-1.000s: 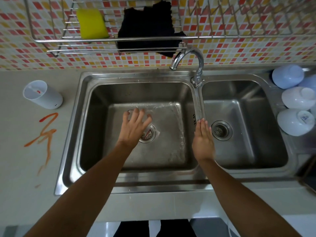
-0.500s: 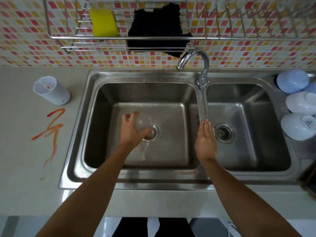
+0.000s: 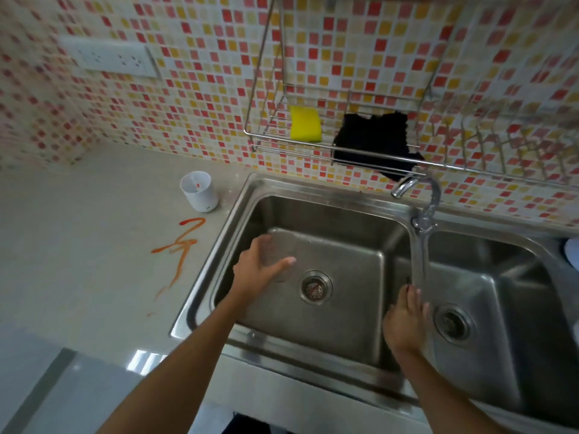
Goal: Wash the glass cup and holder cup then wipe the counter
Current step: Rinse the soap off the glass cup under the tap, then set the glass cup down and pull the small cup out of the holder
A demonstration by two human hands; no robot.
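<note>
The double stainless sink (image 3: 369,220) lies under both hands, its left basin below the left hand (image 3: 255,270) and the divider under the right hand (image 3: 405,324), which rests there with fingers straight and together. The counter (image 3: 78,261), left of the left hand, carries an orange-red smear (image 3: 180,249) and, beyond it, the white holder cup (image 3: 199,195) standing upright. The left hand grips the clear glass cup (image 3: 275,256) over the left basin (outline faint, orientation not determinable), thumb and fingers curled round it.

Holder cup (image 3: 199,195) on counter (image 3: 78,245), left of sink (image 3: 313,308).
</note>
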